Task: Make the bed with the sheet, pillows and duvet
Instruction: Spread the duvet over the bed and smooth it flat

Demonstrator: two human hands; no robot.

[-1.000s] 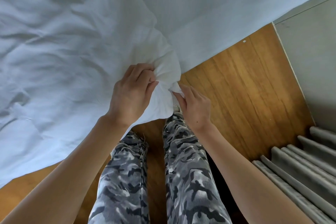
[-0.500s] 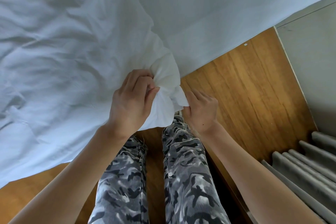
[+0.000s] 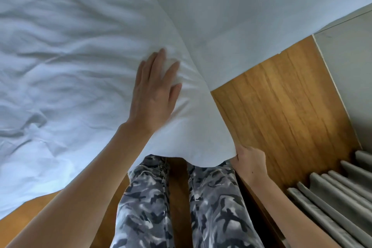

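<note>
Both hands have let go of the bunched corner they were kneading half a second back: the left hand has opened and gone flat on top of the duvet, fingers straight and slightly spread, while the right hand has dropped to the hanging corner edge and pinches it from below, fingers curled round the hem. Flat pressure above and a pull at the edge looks meant to spread the filling into the corner and draw the cover square. That duvet lies rumpled across the left of the view, its corner drooping off the bed over the person's legs. Beside it, to the right, smoother white cloth, probably the sheet, hangs down to the wood floor; I cannot tell whether it is tucked. A grey radiator stands near the right hand, so the pull has little room outward. No pillows show here. By my reckoning the duvet is on but not yet smoothed.
</note>
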